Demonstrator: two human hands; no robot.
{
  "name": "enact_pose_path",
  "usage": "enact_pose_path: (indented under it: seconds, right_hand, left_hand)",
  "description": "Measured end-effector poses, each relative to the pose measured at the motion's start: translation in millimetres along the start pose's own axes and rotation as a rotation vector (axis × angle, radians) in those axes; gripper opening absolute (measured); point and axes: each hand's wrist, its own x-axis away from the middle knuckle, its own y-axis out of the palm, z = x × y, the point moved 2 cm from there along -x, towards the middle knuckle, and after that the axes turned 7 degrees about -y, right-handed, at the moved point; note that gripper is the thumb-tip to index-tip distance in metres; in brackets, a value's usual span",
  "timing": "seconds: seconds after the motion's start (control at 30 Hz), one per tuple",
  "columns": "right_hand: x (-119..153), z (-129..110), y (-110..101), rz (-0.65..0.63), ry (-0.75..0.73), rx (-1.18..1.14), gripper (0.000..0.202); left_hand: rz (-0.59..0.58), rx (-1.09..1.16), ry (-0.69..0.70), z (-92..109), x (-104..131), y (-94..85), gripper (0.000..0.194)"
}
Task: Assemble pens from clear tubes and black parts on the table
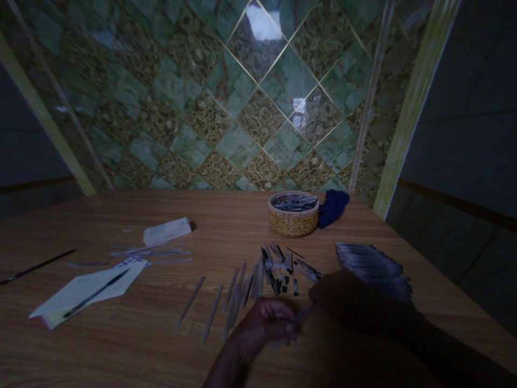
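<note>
My left hand (264, 326) is closed on a slim pen barrel (302, 312) near the front middle of the table. The fingers of my right hand (337, 295) are closed at the barrel's upper end; what exactly they pinch is dark and blurred. Several grey pen barrels (212, 315) lie beyond and to the left of my left hand. Just past both hands are small dark caps and thin black parts (278, 267). A row of assembled-looking pens (371, 267) lies to the right, partly behind my right hand and forearm.
A woven basket (294, 223) full of thin pieces stands at the back, beside a dark blue cloth (333, 208). At the left are a white box (167, 231), clear strips (161, 253), papers (84, 293) with a pen on them, and a dark thin stick (38, 267). A tiled wall rises behind.
</note>
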Motion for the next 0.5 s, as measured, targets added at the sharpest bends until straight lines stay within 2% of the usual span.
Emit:
enact_pose_path:
  seconds: [0.1, 0.2, 0.27, 0.4, 0.5]
  right_hand:
    - [-10, -6, -2, 0.081, -0.008, -0.094, 0.018]
    - [-16, 0, -3, 0.219, 0.103, -0.196, 0.022]
    - [-23, 7, 4, 0.24, 0.183, -0.218, 0.025]
    - [-43, 17, 40, 0.062, 0.282, -0.153, 0.024]
    - [-60, 18, 74, -0.045, 0.232, -0.056, 0.023]
  left_hand:
    - [0.032, 0.03, 0.042, 0, -1, -5.0, 0.023]
    - [0.084, 0.122, 0.091, 4, 0, -8.2, 0.025]
    - [0.113, 0.195, 0.127, 8, 1, -9.4, 0.025]
    - [0.183, 0.279, 0.165, 13, 2, -12.3, 0.024]
    - [0.232, 0.285, 0.17, 14, 2, -15.2, 0.023]
